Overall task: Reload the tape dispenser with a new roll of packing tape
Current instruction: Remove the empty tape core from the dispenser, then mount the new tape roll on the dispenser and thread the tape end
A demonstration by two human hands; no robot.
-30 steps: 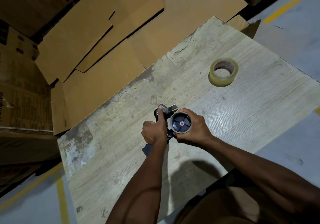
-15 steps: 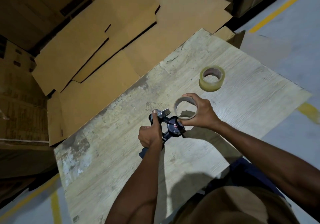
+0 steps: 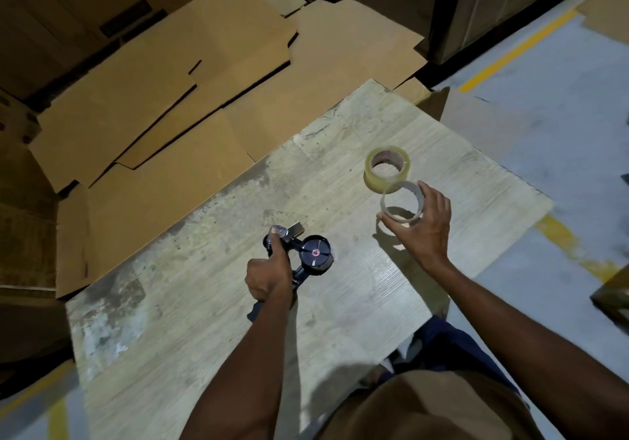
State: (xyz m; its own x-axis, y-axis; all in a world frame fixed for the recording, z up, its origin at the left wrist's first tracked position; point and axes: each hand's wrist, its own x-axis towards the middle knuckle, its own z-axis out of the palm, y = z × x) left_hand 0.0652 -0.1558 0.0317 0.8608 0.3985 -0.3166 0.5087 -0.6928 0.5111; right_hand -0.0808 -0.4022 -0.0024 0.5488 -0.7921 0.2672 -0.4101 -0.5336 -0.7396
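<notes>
Cardboard sheets lie flattened across the upper left of frame, beyond the worn wood table. Centre frame, left hand is clamped round the handle of the tape dispenser, thumb up by the cutter end. Its black hub now sits bare; 1 s ago the empty core was on it, w/ the right hand cupped round. Half a sec ago the core was just lifted clear. Now the right hand, centre-right, has carried it off toward the right side of the table, grip pinched on the core's rim, held just above the surface. New tape roll lies flat on the table, just beyond the core, upper right. So the old-core removal looks done; next is prob. dropping the core and picking up the roll.
</notes>
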